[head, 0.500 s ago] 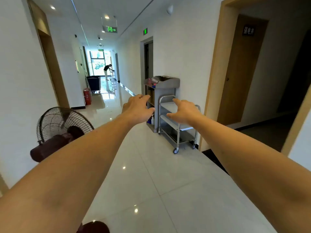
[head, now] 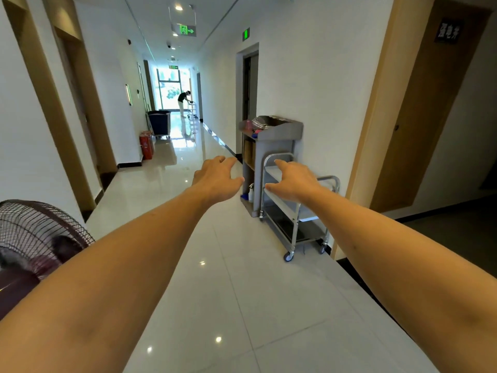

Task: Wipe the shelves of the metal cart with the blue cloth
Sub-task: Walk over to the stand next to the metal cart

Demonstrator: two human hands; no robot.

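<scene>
A shiny metal cart (head: 294, 227) on castors stands against the right wall of a corridor, some way ahead of me. It has three shelves and tubular handles. Both my arms stretch out in front. My left hand (head: 217, 179) is open, fingers spread, left of the cart. My right hand (head: 294, 181) is open too and overlaps the cart's top shelf in the view, though it is well short of it. Something blue (head: 244, 196) lies low at the foot of the grey trolley; I cannot tell whether it is the cloth.
A taller grey housekeeping trolley (head: 271, 146) stands just behind the cart, with a spray bottle (head: 251, 192) at its base. A floor fan (head: 35, 238) is close on my left. Far down the corridor a person (head: 184, 102) bends over another cart beside a dark bin (head: 160, 122). A red extinguisher box (head: 146, 144) sits left.
The view has moved a little closer to the cart. Both hands stay open and outstretched; the fan has slid lower left in the view.
</scene>
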